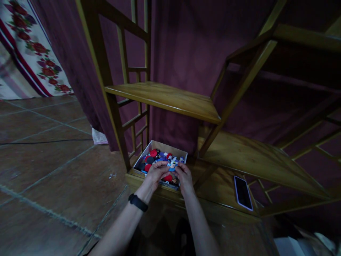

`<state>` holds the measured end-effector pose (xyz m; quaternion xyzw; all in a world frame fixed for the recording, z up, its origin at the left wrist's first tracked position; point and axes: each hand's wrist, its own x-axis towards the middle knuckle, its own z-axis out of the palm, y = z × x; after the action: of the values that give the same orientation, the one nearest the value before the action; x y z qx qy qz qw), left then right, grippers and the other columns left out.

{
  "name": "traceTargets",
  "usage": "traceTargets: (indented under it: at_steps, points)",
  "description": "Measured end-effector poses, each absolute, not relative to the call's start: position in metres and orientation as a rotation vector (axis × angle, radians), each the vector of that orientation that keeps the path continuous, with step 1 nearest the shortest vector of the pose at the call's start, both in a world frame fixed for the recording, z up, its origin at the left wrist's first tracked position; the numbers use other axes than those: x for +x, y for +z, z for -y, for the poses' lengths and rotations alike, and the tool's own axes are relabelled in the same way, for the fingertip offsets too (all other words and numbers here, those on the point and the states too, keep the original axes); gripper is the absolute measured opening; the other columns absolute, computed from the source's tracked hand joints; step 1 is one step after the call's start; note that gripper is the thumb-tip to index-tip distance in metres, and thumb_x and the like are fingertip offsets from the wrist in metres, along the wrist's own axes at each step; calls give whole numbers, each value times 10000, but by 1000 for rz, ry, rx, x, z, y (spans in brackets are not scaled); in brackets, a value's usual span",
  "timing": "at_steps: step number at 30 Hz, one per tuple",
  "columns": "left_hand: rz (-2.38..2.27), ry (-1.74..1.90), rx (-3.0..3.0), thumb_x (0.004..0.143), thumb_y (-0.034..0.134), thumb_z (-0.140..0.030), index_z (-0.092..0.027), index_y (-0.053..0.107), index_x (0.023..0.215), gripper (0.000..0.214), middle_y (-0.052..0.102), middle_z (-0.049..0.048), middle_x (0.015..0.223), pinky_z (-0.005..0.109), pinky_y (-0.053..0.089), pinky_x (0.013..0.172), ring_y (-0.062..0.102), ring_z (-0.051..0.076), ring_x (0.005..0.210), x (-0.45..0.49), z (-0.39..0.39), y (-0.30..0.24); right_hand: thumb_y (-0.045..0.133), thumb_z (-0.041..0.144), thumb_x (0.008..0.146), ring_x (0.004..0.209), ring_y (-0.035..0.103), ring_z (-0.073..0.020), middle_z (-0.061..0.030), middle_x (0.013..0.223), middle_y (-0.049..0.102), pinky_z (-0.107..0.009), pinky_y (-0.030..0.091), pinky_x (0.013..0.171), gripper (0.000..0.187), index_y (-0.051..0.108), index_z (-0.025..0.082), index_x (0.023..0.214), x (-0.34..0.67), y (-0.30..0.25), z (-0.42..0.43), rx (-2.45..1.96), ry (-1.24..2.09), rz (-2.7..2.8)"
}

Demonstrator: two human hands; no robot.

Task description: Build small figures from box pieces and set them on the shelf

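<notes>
Between my two hands is a small blue-and-white figure (172, 165), held above the near part of a white box. My left hand (157, 172) has its fingertips on the figure's left side, and a dark band circles that wrist. My right hand (184, 174) pinches the figure from the right. The open box (138, 164) sits on the bottom board of a wooden shelf unit. Inside it lie several small red, blue, black and white pieces (153, 153), too small to name. My hands hide part of the box's front.
A wooden shelf board (167, 97) juts out above the box. To the right, a phone (243, 192) lies on the bottom board (215, 185). An upright post (112, 117) stands at the left. Dark red curtain (178, 46) hangs behind, and a cable (53, 141) crosses the tiled floor.
</notes>
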<state>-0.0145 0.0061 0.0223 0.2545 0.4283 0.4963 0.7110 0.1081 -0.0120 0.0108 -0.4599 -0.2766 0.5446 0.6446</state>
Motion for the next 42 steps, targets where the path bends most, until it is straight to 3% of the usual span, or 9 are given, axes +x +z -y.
traceTargets:
  at_steps: [9,22,32,36,42]
  points:
    - [-913,1133,589,570,756,-81,-137,660,804,259,687,52,762,262,531,693,650,143,705,-19,-5,28,697,293,611,835,603,-161,-3,877,661,-289,495,763,250,656,204,841,107,12,13,-1042,1200,740]
    - [-955,1094,538,562,782,-151,-140,641,796,273,673,33,731,194,489,588,615,95,594,-19,-8,25,723,361,599,720,615,-145,-1,844,659,-264,518,648,281,639,201,814,103,12,13,-1064,1244,674]
    - [-1038,1332,808,516,776,-166,-145,632,722,252,592,-22,576,193,394,522,503,81,506,-4,-8,26,728,368,609,943,607,-199,-18,970,675,-316,509,795,352,657,212,916,104,14,16,-1010,1362,687]
    - [-1147,1406,1160,605,703,-138,-181,652,754,163,575,-14,631,204,402,571,521,113,592,-3,-4,26,677,427,668,959,614,-205,-32,995,680,-323,513,787,331,649,213,918,105,20,17,-894,1468,618]
    - [-1208,1354,1446,681,658,-162,-250,679,849,190,605,48,972,261,434,794,555,206,931,2,17,40,595,455,733,863,643,-199,-54,907,697,-290,528,709,284,652,193,825,108,22,13,-919,1470,517]
